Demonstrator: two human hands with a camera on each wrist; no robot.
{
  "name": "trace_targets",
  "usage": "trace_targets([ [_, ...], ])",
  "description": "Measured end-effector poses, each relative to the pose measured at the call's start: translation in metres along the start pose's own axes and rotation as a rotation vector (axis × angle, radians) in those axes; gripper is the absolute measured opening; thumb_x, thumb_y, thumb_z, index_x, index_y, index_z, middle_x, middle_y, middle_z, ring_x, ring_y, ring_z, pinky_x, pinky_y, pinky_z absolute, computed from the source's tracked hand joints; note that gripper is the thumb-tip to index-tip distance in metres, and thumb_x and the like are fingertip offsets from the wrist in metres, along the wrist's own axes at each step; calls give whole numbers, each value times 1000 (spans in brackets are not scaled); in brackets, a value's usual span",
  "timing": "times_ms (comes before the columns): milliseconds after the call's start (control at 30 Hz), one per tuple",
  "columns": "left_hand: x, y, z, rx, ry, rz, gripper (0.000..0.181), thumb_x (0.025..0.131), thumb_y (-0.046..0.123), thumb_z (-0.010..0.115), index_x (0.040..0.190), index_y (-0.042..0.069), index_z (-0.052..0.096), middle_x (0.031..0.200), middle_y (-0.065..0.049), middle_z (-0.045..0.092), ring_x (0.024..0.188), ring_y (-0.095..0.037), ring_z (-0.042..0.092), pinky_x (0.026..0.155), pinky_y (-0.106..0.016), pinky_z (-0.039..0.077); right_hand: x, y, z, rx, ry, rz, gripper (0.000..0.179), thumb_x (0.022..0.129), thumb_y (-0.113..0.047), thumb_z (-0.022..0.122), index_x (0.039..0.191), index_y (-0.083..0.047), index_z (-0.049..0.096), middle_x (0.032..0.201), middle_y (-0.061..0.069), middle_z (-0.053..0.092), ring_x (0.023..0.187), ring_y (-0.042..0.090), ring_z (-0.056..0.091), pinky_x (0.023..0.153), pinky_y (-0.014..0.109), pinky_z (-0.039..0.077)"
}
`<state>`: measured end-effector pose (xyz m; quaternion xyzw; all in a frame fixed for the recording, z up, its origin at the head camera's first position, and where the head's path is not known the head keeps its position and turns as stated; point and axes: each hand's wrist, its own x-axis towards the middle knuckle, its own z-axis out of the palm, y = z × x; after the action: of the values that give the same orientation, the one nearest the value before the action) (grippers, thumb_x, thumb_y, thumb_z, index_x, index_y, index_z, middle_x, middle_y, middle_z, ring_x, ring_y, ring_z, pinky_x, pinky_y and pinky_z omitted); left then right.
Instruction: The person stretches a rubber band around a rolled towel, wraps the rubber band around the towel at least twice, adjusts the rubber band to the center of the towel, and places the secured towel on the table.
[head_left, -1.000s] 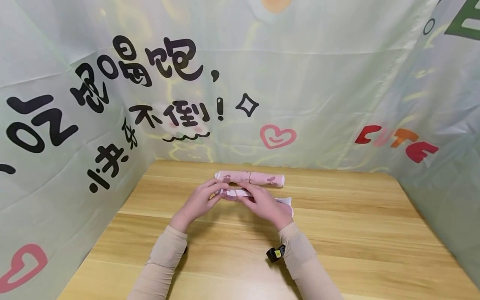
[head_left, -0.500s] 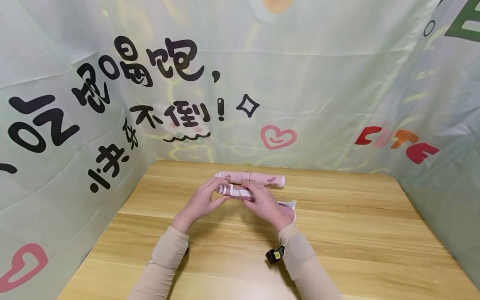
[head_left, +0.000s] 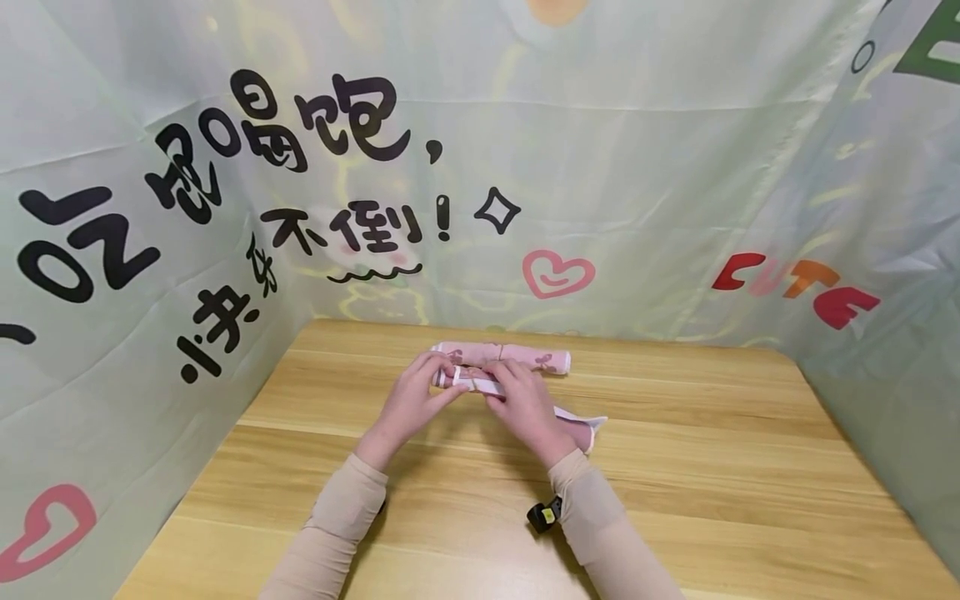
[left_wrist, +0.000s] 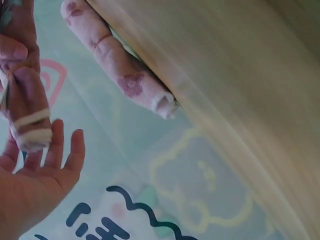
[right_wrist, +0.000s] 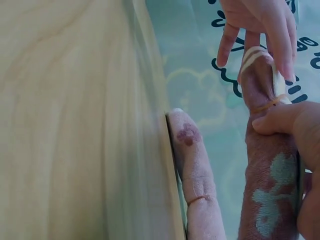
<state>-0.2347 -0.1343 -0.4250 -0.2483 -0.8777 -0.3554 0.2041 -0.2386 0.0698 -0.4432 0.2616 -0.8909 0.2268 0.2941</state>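
Observation:
A dusky pink rolled towel (head_left: 486, 387) with white edging and pale green motifs is between both hands. My right hand (head_left: 531, 410) grips its middle, the thumb beside a thin rubber band (right_wrist: 270, 103) around the roll. At the roll's left end, my left hand (head_left: 415, 402) holds it between thumb and fingers; in the left wrist view other fingers extend past the end. A loose white-edged corner of the towel (head_left: 576, 429) shows to the right of my right hand. Behind lies a second, lighter pink rolled towel (head_left: 543, 359), banded at its middle.
The towels are over a wooden table (head_left: 705, 467), near its far edge. A printed fabric curtain (head_left: 637, 183) stands behind and on both sides. A black wrist camera (head_left: 543, 516) hangs below the right wrist.
The dusky towel has turned slightly, its right end coming nearer and farther right. My left thumb has moved onto the roll's near side. The lighter towel stays put.

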Motion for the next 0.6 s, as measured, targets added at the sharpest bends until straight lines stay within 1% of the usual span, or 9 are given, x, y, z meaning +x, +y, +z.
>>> trace_targets([
  [67,0,1,1,14,11,-23,23,85,24,76,90,10,58,112,-9,64,106,-24,64,88,-39,54,-1,-2,1,-8,17,-3,39,73,-12,81,108,-12,65,104,8,68,92,30,65,75,47,52],
  [133,1,3,3,35,20,-26,20,86,21,75,88,9,58,109,-9,65,101,-22,64,84,-36,55,-1,-3,3,-12,32,-3,38,73,-12,82,108,-12,65,103,8,67,90,30,65,73,47,52],
  [233,1,4,4,64,46,0,17,86,16,73,84,10,58,105,-8,66,89,-17,62,74,-30,53,-1,-4,5,-28,47,-8,38,73,-14,82,107,-12,64,102,7,67,89,28,65,71,45,51],
  [333,0,4,5,46,87,33,15,86,9,72,81,9,58,102,-9,67,81,-16,61,68,-28,52,-2,-4,8,-32,50,-15,38,74,-16,82,107,-12,64,104,7,67,90,27,65,72,44,52],
  [467,0,2,4,6,135,64,14,84,0,70,80,6,58,102,-13,68,80,-17,65,70,-29,56,-2,-4,10,-12,33,-7,38,76,-18,82,109,-12,63,107,7,66,94,27,64,75,44,53],
  [600,-1,2,3,-3,170,69,13,81,-3,68,79,5,59,101,-14,69,80,-18,66,70,-30,58,-3,-4,12,4,23,14,40,77,-20,81,111,-12,63,108,7,65,95,27,64,75,45,52],
])
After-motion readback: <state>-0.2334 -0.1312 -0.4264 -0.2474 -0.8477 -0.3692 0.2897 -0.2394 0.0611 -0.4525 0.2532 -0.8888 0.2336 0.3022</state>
